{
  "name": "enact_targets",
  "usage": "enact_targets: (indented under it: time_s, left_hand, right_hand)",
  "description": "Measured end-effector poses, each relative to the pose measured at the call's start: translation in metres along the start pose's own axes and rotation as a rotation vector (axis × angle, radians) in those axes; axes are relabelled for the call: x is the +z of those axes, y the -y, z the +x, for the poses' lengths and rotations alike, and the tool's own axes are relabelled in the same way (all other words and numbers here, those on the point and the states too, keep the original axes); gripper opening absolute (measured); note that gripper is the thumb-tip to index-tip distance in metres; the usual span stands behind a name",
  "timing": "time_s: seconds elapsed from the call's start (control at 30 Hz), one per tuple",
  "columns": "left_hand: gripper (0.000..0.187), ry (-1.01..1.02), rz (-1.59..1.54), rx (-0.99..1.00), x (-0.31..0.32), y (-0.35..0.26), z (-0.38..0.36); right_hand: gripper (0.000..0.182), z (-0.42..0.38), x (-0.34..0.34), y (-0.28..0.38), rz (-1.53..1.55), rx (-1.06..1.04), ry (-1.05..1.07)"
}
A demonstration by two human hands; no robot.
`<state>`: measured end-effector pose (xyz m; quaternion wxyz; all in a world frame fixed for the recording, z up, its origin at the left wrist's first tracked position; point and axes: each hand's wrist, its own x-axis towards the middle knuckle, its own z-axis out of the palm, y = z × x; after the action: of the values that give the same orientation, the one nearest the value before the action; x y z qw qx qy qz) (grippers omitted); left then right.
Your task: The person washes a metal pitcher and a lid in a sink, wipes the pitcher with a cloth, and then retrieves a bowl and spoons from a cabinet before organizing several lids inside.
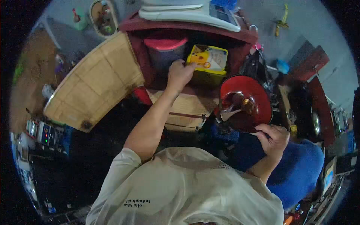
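My left hand (181,75) is closed at the left edge of a yellow tub (208,60) with a printed lid, which sits in a dark red cabinet opening. Beside it stands a dark container (165,56) with a pink-red lid. My right hand (273,139) pinches the lower right rim of a round red bowl (262,99) with a dark edge. A pale spoon-like utensil (229,113) and a shiny golden-brown item lie in the bowl; their details are unclear.
A white appliance (187,13) rests on the dark red cabinet top (131,24). Wooden boards (95,80) flank the opening at left. Below the opening is a wooden panel (183,110). Dark bags (255,65) hang at right, and a red box (311,63) stands beyond.
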<state>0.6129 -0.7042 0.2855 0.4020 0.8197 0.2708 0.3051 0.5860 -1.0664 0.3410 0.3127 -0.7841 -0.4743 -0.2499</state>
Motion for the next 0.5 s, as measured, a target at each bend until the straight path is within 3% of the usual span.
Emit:
enact_targets:
  time_s: [0.07,0.1,0.2,0.37,0.43,0.5]
  left_hand:
    - [0.042,0.209,-0.416,-0.206,-0.008,-0.007,-0.003]
    - [0.035,0.222,-0.492,-0.228,-0.008,-0.005,-0.004]
    - [0.03,0.203,-0.557,-0.127,-0.032,-0.001,-0.03]
    - [0.016,0.33,-0.638,-0.248,-0.114,0.029,-0.091]
    - [0.012,0.318,-0.77,-0.28,-0.152,0.049,-0.125]
    - [0.01,0.178,-0.682,-0.369,-0.192,0.068,-0.162]
  right_hand:
    - [0.024,0.0,-0.001,-0.002,0.036,0.039,-0.051]
    - [0.024,0.0,-0.001,-0.002,0.043,0.024,-0.034]
    - [0.025,0.001,-0.004,-0.004,0.039,0.025,-0.05]
    - [0.025,0.007,-0.007,-0.003,-0.01,-0.067,-0.094]
    - [0.024,0.013,-0.013,0.0,0.014,-0.084,-0.094]
    - [0.027,0.018,-0.018,0.0,-0.035,-0.118,0.036]
